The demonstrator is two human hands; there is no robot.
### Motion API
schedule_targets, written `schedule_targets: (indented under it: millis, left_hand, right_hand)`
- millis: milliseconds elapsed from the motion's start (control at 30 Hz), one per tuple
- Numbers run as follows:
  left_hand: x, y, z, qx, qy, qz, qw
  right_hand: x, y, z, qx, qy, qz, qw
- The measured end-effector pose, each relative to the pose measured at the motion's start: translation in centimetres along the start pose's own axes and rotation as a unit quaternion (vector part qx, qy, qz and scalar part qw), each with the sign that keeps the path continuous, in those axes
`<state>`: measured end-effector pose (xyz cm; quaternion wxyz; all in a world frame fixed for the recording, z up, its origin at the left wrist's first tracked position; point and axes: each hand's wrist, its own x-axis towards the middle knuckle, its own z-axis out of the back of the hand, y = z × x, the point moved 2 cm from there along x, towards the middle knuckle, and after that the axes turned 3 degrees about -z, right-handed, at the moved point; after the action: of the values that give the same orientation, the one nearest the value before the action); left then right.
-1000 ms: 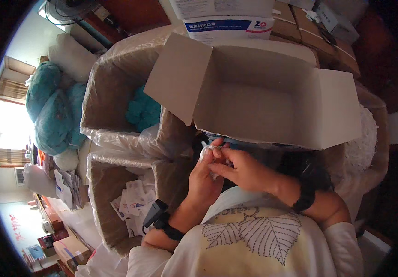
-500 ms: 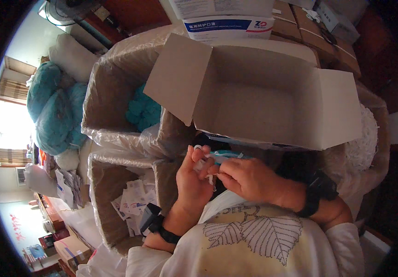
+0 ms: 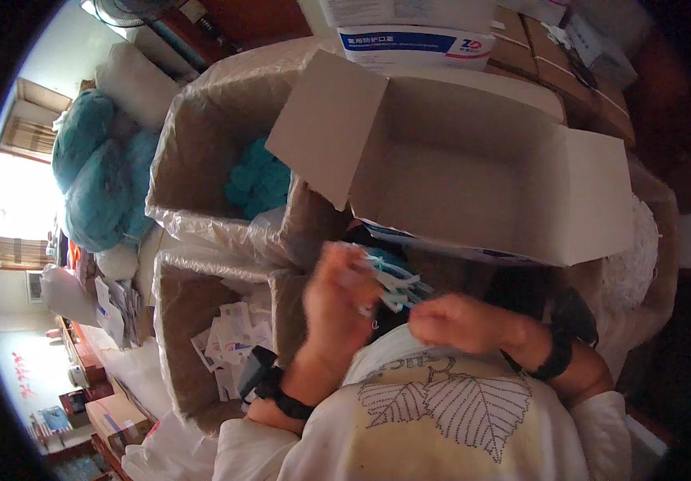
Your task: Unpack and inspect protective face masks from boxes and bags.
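Observation:
My left hand (image 3: 336, 298), blurred by motion, is closed around a bundle of teal face masks with white ear loops (image 3: 397, 282). The loops stick out to the right from between its fingers, and much of the bundle is hidden behind the hand. My right hand (image 3: 459, 321) is just right of the loops, its fingers curled together. Whether its fingertips pinch a loop end is too blurred to see. Both hands are in front of my chest, below the near side of an open white carton (image 3: 449, 192).
At the left stand a plastic-lined bin (image 3: 225, 232) with teal masks (image 3: 257, 180) and a lined bin (image 3: 171, 337) with printed papers (image 3: 233, 341). White strands (image 3: 638, 248) fill a container at right. Bagged teal masks (image 3: 97, 192) are piled far left; closed boxes (image 3: 417, 48) stand behind.
My right hand has drawn away to the right and slightly down from my left hand. More white loops now show between the hands. The whole view has shifted slightly.

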<state>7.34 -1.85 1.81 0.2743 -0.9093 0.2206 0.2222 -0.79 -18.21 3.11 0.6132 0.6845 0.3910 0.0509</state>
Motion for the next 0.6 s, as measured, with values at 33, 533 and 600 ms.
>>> schedule_targets:
  millis: [33, 533, 600]
  left_hand:
    - [1.7, -2.4, 1.6, 0.045, -0.038, -0.068, 0.996]
    - [0.3, 1.0, 0.0, -0.123, 0.085, 0.037, 0.988]
    - [0.0, 1.6, -0.3, -0.100, 0.124, 0.061, 0.985]
  right_hand:
    - [-1.4, -0.4, -0.3, -0.032, 0.014, 0.006, 0.999]
    - [4.7, 2.6, -0.5, -0.069, -0.195, 0.156, 0.966]
    - [4.9, 2.9, -0.3, -0.113, -0.215, 0.168, 0.955]
